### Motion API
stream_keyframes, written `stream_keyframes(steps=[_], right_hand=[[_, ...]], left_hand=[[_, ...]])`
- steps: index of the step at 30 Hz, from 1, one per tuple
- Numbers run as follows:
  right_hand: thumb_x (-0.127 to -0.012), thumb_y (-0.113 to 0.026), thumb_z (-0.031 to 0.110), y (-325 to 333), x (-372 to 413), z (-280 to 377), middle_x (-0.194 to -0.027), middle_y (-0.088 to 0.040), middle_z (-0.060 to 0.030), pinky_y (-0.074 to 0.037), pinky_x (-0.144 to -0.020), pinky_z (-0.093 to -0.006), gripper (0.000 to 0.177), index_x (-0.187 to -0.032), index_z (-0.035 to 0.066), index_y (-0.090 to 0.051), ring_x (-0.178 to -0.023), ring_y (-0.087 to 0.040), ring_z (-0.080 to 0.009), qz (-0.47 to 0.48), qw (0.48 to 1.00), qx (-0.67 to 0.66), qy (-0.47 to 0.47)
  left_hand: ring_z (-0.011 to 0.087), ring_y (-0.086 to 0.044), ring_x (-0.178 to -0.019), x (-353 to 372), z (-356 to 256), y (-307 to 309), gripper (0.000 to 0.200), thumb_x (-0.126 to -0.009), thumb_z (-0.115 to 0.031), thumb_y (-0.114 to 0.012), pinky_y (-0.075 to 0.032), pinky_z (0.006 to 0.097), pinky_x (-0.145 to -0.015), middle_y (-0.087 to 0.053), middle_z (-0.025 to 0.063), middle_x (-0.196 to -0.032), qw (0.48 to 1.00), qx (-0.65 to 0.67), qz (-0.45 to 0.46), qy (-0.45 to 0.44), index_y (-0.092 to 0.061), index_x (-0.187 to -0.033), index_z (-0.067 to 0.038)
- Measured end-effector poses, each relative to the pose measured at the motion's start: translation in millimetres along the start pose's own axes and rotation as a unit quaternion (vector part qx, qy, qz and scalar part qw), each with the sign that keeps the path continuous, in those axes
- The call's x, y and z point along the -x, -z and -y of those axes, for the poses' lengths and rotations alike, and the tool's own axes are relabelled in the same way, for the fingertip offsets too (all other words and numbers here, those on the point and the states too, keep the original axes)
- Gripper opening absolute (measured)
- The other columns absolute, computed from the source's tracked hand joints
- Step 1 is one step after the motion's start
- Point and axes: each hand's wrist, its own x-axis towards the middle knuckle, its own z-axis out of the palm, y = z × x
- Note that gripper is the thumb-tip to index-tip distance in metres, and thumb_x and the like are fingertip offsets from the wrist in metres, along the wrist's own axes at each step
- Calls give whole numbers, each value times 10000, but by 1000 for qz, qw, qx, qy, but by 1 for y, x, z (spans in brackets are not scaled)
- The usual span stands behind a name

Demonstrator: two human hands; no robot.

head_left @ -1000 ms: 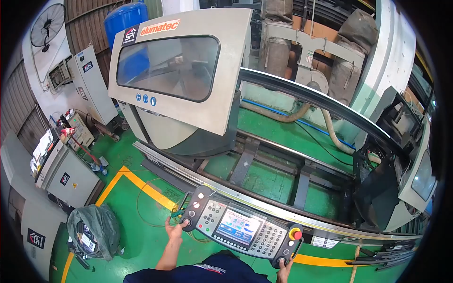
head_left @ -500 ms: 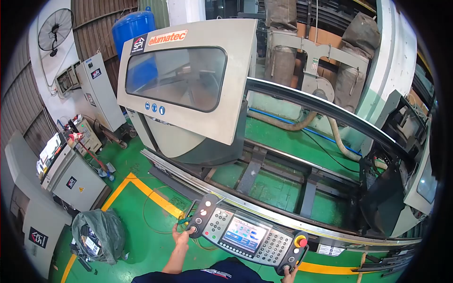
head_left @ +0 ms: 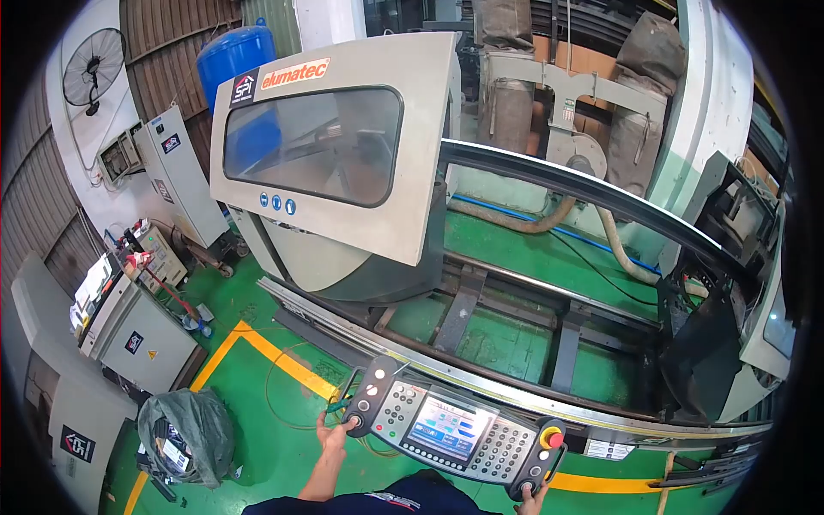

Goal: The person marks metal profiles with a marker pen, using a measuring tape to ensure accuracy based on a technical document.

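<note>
A dark control panel (head_left: pixel 442 429) with a lit screen, many keys and a red emergency knob (head_left: pixel 552 439) is in front of me. My left hand (head_left: pixel 333 435) is at the panel's left end, its thumb on a button and its fingers by the handle. At the right end, my right hand (head_left: pixel 530 500) has its thumb on a lower button, the rest partly cut off by the frame edge. Behind the panel stands a beige saw machine (head_left: pixel 343 215) with its windowed hood (head_left: pixel 313 146), and a long profile (head_left: pixel 592 189) runs rightward from it.
A grey bag of scraps (head_left: pixel 190 438) stands on the green floor at lower left, near a grey cabinet (head_left: pixel 146 339). A machine rail (head_left: pixel 515 390) runs behind the panel. Dark profiles (head_left: pixel 712 470) lie at lower right. A blue tank (head_left: pixel 236 56) stands behind the hood.
The view has shifted slightly. Both hands keep their places at the panel, and nothing else has visibly moved.
</note>
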Motion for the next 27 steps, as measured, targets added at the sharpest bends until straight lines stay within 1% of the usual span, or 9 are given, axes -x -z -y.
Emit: stream_keyframes(steps=[5,8,11,16,19,22,25,27], right_hand=[[-952,-642,216,-1,1,3,-1518,-381,-143,-375,-1060,-424,759,-1559,101,-200,-1347,-403,-298,5,1000,-5,-18],[-952,-644,223,-1,1,4,-1520,-378,-142,-376,-1057,-424,764,-1561,108,-198,-1350,-401,-299,4,1000,-9,-26],[-951,-646,231,-1,1,6,-1522,-374,-141,-378,-1055,-424,768,-1562,115,-196,-1352,-398,-301,2,999,-14,-41],[-949,-649,243,-2,5,11,-1526,-369,-140,-381,-1051,-424,775,-1565,126,-193,-1356,-393,-303,-8,997,-25,-79],[-941,-659,280,-3,6,13,-1530,-363,-135,-404,-1017,-434,803,-1573,178,-175,-1360,-389,-313,8,998,-28,-52],[-943,-656,273,-8,10,19,-1532,-360,-132,-418,-996,-435,807,-1576,176,-165,-1351,-396,-316,-10,999,-25,-28],[-941,-659,272,0,0,-6,-1542,-343,-126,-435,-967,-429,809,-1577,191,-165,-1348,-400,-318,11,999,-4,42],[-939,-663,266,-2,3,1,-1545,-336,-125,-437,-966,-413,814,-1577,184,-164,-1347,-401,-317,-3,1000,-11,16]], left_hand=[[297,-517,-1216,10,-11,-2,1085,-564,15,-903,-447,427,-1000,-471,188,-1400,1000,-6,-5,9,-320,-1478,-46],[303,-550,-1182,5,-4,-1,1116,-582,17,-893,-401,446,-1050,-547,236,-1288,1000,-5,1,-9,-258,-1495,-73],[301,-548,-1183,3,-3,0,1122,-582,15,-895,-405,441,-1048,-544,226,-1297,1000,-12,0,-1,-255,-1499,-79],[309,-536,-1208,4,-5,-1,1122,-584,9,-898,-381,452,-1074,-531,227,-1326,999,-30,-10,5,-258,-1501,-87],[316,-523,-1230,2,-2,-1,1116,-585,5,-899,-358,462,-1093,-525,233,-1337,1000,-21,-8,9,-264,-1498,-88],[321,-512,-1247,1,-2,0,1108,-586,4,-898,-340,468,-1106,-526,236,-1337,1000,-14,-4,22,-271,-1495,-86],[324,-505,-1257,6,-7,0,1107,-584,10,-895,-328,469,-1114,-526,239,-1336,999,-17,-8,35,-273,-1495,-84],[324,-505,-1255,3,-6,-1,1110,-582,15,-893,-326,468,-1114,-525,242,-1335,999,-14,-9,34,-270,-1496,-82]])
